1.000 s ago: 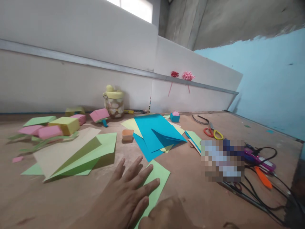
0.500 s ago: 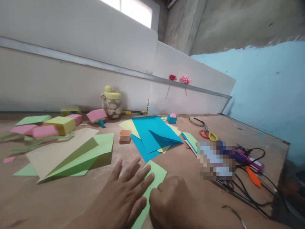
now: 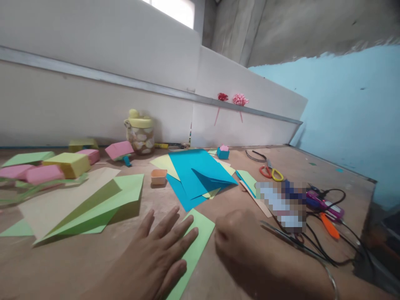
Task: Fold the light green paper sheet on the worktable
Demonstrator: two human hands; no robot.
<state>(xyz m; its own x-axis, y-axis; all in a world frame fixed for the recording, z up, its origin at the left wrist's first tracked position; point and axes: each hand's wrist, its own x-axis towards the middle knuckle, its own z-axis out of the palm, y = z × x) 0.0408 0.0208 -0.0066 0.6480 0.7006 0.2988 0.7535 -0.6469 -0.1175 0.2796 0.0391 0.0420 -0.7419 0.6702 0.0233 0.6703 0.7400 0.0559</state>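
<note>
My left hand (image 3: 156, 254) lies flat, fingers spread, on a light green strip of paper (image 3: 195, 243) on the brown table (image 3: 78, 266). My right hand (image 3: 237, 237) is curled into a fist just right of the strip's far end, knuckles up, apart from the paper; nothing shows in it. A bangle circles its wrist. Beyond the strip lie blue paper sheets (image 3: 196, 173) with a folded flap.
Large green and tan folded sheets (image 3: 93, 204) lie left. Pink and yellow paper boxes (image 3: 65, 164), a small orange box (image 3: 158, 176), a jar (image 3: 140, 132) and a small blue box (image 3: 223, 152) stand behind. Scissors (image 3: 270, 171), cables (image 3: 325, 233) and an orange tool (image 3: 329, 226) crowd the right.
My right hand came up from the bottom edge, touched the strip's right edge, then slid right, away from it. The left hand stayed flat on the strip. The view shifted slightly.
</note>
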